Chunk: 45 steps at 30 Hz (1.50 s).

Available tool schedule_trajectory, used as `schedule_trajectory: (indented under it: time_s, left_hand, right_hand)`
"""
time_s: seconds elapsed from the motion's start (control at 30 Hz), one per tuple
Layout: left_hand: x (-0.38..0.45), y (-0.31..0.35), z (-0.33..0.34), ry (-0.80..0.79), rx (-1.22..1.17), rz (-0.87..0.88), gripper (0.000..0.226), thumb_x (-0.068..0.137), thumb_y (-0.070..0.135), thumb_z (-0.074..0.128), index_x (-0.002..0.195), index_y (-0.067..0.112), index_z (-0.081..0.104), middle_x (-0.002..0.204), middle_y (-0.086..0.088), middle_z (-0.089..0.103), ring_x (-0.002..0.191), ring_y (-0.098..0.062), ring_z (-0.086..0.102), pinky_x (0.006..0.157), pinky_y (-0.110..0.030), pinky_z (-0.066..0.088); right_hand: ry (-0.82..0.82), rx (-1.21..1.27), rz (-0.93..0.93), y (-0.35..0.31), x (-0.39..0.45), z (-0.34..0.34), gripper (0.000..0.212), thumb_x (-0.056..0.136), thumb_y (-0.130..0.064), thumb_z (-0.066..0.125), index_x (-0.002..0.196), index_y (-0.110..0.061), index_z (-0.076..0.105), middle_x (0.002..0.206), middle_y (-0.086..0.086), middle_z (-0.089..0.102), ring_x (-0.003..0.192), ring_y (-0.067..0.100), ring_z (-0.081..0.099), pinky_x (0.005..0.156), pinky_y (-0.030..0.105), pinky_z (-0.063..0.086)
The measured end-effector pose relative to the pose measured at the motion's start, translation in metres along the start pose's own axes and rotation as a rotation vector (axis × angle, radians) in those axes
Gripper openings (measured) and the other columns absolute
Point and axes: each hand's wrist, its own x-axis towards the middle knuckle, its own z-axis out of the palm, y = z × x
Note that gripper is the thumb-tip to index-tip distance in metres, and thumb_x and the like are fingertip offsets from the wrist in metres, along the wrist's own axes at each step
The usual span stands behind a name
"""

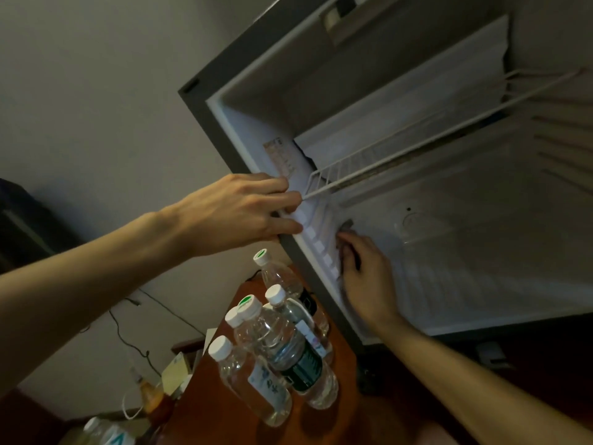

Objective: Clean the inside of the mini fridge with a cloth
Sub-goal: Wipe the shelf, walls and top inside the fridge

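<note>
The fridge (401,175) stands open on a brown surface (205,409), its white inside dim and tilted across the view. The left hand (237,210) reaches in from the left with the arm stretched out, the palm laid over the front edge of the fridge's left wall; its fingers (282,200) curl lightly round that edge, right where the front corner of the wire shelf (385,155) meets the wall. The right hand (365,277) comes up from the lower right, the forearm crossing the fridge's bottom front edge, and lies back-up against the lower part of the same left wall. Its fingers are bent over a dark cloth (345,234), pressing it to the ribbed wall just below the shelf; only a small bunched part of the cloth shows past the fingertips. A sticker (279,155) sits on the wall above the left hand. On the surface, close against the fridge's outer left side, stands a cluster of clear bottles (272,348) with white caps, directly under the left forearm. Further along the surface toward its near left corner stand more bottles (150,396), blurred, and a cable (128,335) trails down the room wall behind.
</note>
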Motion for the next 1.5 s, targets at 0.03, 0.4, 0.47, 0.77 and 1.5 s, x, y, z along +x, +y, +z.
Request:
schedule_trajectory:
  time_s: [0.03, 0.4, 0.47, 0.77, 1.5]
  left_hand:
    - [0.001, 0.001, -0.001, -0.002, -0.001, 0.001, 0.054, 0.072, 0.019, 0.083, 0.124, 0.018, 0.067, 0.117, -0.012, 0.058, 0.102, -0.03, 0.057, 0.076, -0.043, 0.057]
    - [-0.002, -0.002, 0.002, -0.01, -0.011, 0.006, 0.043, 0.083, 0.017, 0.069, 0.126, 0.017, 0.065, 0.116, -0.011, 0.055, 0.099, -0.029, 0.055, 0.074, -0.043, 0.055]
    - [-0.003, -0.004, 0.003, -0.007, -0.015, 0.007, 0.041, 0.085, 0.017, 0.067, 0.126, 0.018, 0.065, 0.116, -0.011, 0.056, 0.099, -0.029, 0.055, 0.074, -0.043, 0.055]
    - [-0.001, -0.004, 0.002, -0.01, -0.007, 0.015, 0.05, 0.078, 0.017, 0.075, 0.127, 0.018, 0.065, 0.118, -0.012, 0.056, 0.101, -0.03, 0.054, 0.074, -0.045, 0.057]
    - [-0.028, -0.059, -0.085, -0.149, 0.167, -0.181, 0.057, 0.074, 0.032, 0.085, 0.126, 0.018, 0.065, 0.126, -0.014, 0.059, 0.115, -0.03, 0.058, 0.095, -0.045, 0.053]
  right_hand:
    - [-0.012, 0.017, -0.009, -0.004, -0.012, -0.004, 0.028, 0.102, -0.014, 0.048, 0.122, -0.025, 0.063, 0.113, -0.012, 0.06, 0.099, -0.005, 0.055, 0.085, 0.008, 0.042]
    - [0.017, 0.019, -0.013, 0.009, -0.001, 0.005, 0.029, 0.102, -0.011, 0.048, 0.123, -0.02, 0.065, 0.11, -0.01, 0.061, 0.096, -0.004, 0.055, 0.084, 0.002, 0.039]
    - [0.034, -0.013, -0.005, 0.019, 0.019, 0.012, 0.027, 0.101, -0.011, 0.049, 0.119, -0.018, 0.067, 0.108, -0.003, 0.065, 0.094, 0.0, 0.056, 0.082, 0.005, 0.039]
    - [0.059, -0.077, 0.091, 0.038, 0.037, 0.02, 0.027, 0.099, -0.009, 0.05, 0.118, -0.014, 0.069, 0.112, 0.006, 0.069, 0.097, 0.012, 0.061, 0.085, 0.019, 0.041]
    - [-0.135, 0.294, -0.145, -0.154, -0.001, -0.042, 0.022, 0.099, -0.021, 0.054, 0.12, -0.027, 0.059, 0.117, -0.011, 0.062, 0.107, -0.001, 0.058, 0.085, 0.013, 0.052]
